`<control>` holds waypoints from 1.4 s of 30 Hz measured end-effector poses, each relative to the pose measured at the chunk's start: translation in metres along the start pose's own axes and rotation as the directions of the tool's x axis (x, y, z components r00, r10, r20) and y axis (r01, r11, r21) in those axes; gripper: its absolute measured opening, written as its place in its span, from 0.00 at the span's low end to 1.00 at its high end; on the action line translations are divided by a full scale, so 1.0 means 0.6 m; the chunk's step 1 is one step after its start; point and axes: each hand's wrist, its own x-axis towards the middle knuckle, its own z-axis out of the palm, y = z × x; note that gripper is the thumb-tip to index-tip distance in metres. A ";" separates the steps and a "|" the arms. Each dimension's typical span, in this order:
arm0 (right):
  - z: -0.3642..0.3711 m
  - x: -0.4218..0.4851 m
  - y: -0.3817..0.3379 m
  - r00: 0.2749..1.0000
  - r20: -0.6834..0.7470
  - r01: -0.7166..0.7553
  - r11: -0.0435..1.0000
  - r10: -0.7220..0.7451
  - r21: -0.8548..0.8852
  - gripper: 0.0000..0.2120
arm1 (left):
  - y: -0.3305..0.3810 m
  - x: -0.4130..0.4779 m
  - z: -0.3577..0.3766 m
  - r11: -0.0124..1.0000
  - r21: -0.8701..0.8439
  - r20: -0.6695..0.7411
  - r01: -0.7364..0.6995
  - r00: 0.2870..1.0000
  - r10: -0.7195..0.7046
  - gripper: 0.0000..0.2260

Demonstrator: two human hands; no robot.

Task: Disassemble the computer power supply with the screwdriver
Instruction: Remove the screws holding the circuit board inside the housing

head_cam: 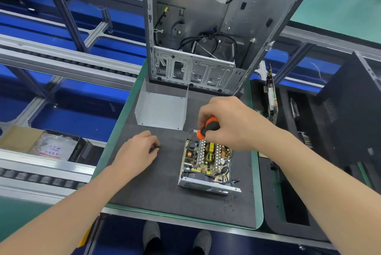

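The power supply (206,164) lies on the dark mat with its cover off, its circuit board, coils and heat sinks showing. Its bent metal cover (162,108) stands apart, further back on the mat. My right hand (228,122) grips the orange and black screwdriver (208,127), which points down into the far end of the power supply; the tip is hidden among the parts. My left hand (138,151) rests on the mat to the left of the unit, its fingertips pinching a small dark thing, maybe a screw (157,147).
An open computer case (206,28) stands upright at the back of the mat (165,193). Black foam trays (288,193) with circuit boards sit to the right, beside a black case panel (354,110). A conveyor frame and a box of bags (51,147) lie to the left.
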 end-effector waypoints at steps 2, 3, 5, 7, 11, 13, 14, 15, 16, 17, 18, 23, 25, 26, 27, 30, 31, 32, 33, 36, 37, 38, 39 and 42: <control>-0.004 -0.006 0.006 1.000 -0.023 0.000 1.000 0.000 0.013 0.05 | -0.001 0.004 0.000 1.000 0.006 0.015 0.011 1.000 -0.012 0.04; -0.007 -0.009 0.010 0.999 -0.036 0.000 1.000 0.001 0.018 0.05 | -0.003 0.007 0.000 1.000 0.006 0.024 0.018 1.000 -0.018 0.04; -0.013 -0.017 0.019 0.998 -0.062 -0.002 0.999 0.004 0.038 0.05 | -0.006 0.012 -0.002 0.999 0.006 0.044 0.037 0.998 -0.038 0.04; -0.019 -0.024 0.028 0.997 -0.078 -0.003 0.998 0.007 0.057 0.05 | -0.008 0.018 -0.004 0.998 0.009 0.066 0.054 0.996 -0.055 0.06; -0.026 -0.039 0.042 0.994 -0.110 -0.008 0.996 0.019 0.093 0.04 | -0.003 0.029 -0.015 0.998 0.027 0.127 0.059 0.990 -0.062 0.07; -0.032 -0.050 0.050 0.992 -0.125 -0.018 0.995 0.030 0.102 0.04 | 0.014 0.031 -0.028 0.999 0.041 0.113 0.026 0.993 -0.031 0.05; -0.037 -0.056 0.055 0.990 -0.131 -0.027 0.993 0.042 0.113 0.03 | 0.029 0.030 -0.034 1.000 0.017 0.091 0.006 0.996 -0.007 0.05; -0.043 -0.063 0.061 0.989 -0.138 -0.038 0.991 0.055 0.128 0.03 | 0.048 0.029 -0.040 1.000 -0.020 0.064 -0.021 0.998 0.023 0.08; -0.049 -0.071 0.068 0.987 -0.144 -0.050 0.989 0.069 0.137 0.03 | 0.072 0.028 -0.046 0.996 -0.057 0.041 -0.067 0.997 0.070 0.10; -0.055 -0.078 0.077 0.986 -0.145 -0.063 0.989 0.083 0.134 0.03 | 0.100 0.027 -0.050 0.987 -0.098 0.024 -0.130 0.991 0.133 0.10; -0.061 -0.085 0.086 0.986 -0.140 -0.078 0.990 0.094 0.118 0.04 | 0.131 0.025 -0.053 0.968 -0.147 0.021 -0.203 0.978 0.208 0.07; -0.063 -0.112 0.131 0.984 -0.020 -0.178 0.984 0.178 -0.009 0.11 | 0.268 0.038 -0.030 0.801 -0.292 0.167 -0.523 0.797 0.581 0.04; -0.051 -0.117 0.146 0.979 0.033 -0.201 0.979 0.202 -0.024 0.11 | 0.304 0.051 -0.005 0.751 -0.290 0.263 -0.593 0.706 0.658 0.06; -0.043 -0.120 0.154 0.976 0.056 -0.211 0.977 0.212 -0.024 0.11 | 0.317 0.057 0.008 0.741 -0.246 0.325 -0.625 0.667 0.670 0.08; -0.035 -0.123 0.161 0.973 0.073 -0.216 0.976 0.217 -0.022 0.10 | 0.328 0.061 0.021 0.736 -0.169 0.400 -0.655 0.637 0.659 0.10; -0.015 -0.133 0.184 0.972 0.105 -0.212 0.977 0.211 -0.005 0.10 | 0.342 0.068 0.047 0.721 0.001 0.580 -0.693 0.587 0.565 0.15; -0.009 -0.137 0.191 0.973 0.110 -0.206 0.979 0.204 0.005 0.10 | 0.343 0.069 0.052 0.718 0.015 0.600 -0.696 0.581 0.550 0.15; -0.005 -0.140 0.197 0.974 0.110 -0.199 0.980 0.196 0.015 0.10 | 0.342 0.069 0.057 0.715 0.024 0.603 -0.698 0.581 0.547 0.13; -0.002 -0.142 0.203 0.976 0.109 -0.192 0.981 0.189 0.025 0.10 | 0.340 0.069 0.059 0.719 0.027 0.592 -0.695 0.591 0.549 0.10; 0.003 -0.149 0.218 0.977 0.115 -0.184 0.982 0.178 0.046 0.11 | 0.325 0.068 0.062 0.805 -0.066 0.511 -0.590 0.673 0.535 0.06; 0.003 -0.150 0.222 0.977 0.119 -0.184 0.981 0.177 0.053 0.11 | 0.321 0.068 0.058 0.838 -0.112 0.490 -0.534 0.704 0.514 0.06; 0.003 -0.151 0.225 0.977 0.120 -0.186 0.981 0.178 0.059 0.11 | 0.319 0.069 0.053 0.858 -0.147 0.474 -0.492 0.726 0.498 0.06; 0.002 -0.150 0.228 0.977 0.118 -0.186 0.980 0.178 0.064 0.11 | 0.317 0.069 0.047 0.866 -0.166 0.458 -0.471 0.742 0.491 0.05; -0.001 -0.146 0.229 0.982 0.091 -0.174 0.981 0.166 0.084 0.11 | 0.308 0.065 0.032 0.854 -0.180 0.401 -0.488 0.756 0.517 0.03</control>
